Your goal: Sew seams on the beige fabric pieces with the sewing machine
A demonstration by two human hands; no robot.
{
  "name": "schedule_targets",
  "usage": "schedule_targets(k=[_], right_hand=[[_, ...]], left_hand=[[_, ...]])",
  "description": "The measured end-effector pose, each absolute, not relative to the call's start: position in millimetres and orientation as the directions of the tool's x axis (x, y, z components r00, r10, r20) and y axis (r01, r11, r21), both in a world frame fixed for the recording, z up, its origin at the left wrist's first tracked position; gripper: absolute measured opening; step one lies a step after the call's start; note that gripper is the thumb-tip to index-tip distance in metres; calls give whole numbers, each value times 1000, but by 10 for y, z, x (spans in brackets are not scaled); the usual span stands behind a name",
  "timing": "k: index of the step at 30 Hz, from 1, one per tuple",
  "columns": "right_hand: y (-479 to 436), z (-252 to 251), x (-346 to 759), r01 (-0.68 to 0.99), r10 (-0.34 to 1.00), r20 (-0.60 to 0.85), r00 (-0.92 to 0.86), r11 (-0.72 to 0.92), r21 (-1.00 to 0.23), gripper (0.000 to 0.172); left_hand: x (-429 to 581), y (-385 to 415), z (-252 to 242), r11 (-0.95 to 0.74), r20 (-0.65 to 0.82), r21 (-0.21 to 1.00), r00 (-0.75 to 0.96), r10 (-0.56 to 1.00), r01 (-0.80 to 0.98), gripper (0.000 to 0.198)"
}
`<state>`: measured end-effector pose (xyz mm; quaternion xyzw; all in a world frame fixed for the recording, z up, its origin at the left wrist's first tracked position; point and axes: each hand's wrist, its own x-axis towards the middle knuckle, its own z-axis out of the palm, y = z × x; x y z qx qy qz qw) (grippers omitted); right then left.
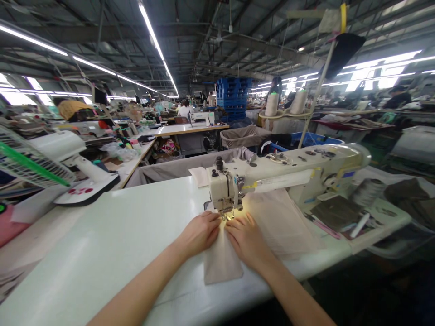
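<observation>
A beige fabric piece (223,265) lies under the needle area of a white sewing machine (222,192), its near end hanging toward me on the table. My left hand (203,230) is at the left edge of the fabric, fingers curled together and closed on it beside the presser foot (227,216). On the right side, my right hand (247,235) rests on the cloth with fingers stretched and a little apart, close to the foot. The machine's lamp lights this spot. Fingertips partly hide the cloth at the needle.
To the right are stacked beige fabric panels (282,222), pink-handled scissors (326,228), a dark cloth piece (331,210) and a grey thread cone (367,192). A white fan (64,149) stands at left. Behind the machine are a fabric-lined bin (163,171) and thread cones (272,105) on a stand.
</observation>
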<state>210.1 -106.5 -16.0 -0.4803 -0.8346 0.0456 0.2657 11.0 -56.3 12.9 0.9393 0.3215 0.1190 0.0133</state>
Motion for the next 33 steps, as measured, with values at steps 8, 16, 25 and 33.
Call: schedule_targets(k=[8, 16, 25, 33], right_hand=[[-1027, -171, 2081, 778, 823, 400, -404, 539, -324, 14], [-1039, -215, 2072, 773, 813, 416, -408, 550, -317, 19], [-1111, -441, 2846, 850, 809, 494, -318, 475, -230, 26], [-1115, -420, 3168, 763, 772, 420, -477, 601, -239, 24]], left_hand=[[115, -513, 149, -791, 203, 80, 767, 609, 607, 22], [169, -606, 111, -719, 207, 78, 694, 690, 691, 25], [175, -1348, -301, -550, 147, 70, 536, 831, 833, 61], [-134, -1467, -29, -543, 51, 90, 541, 839, 835, 60]])
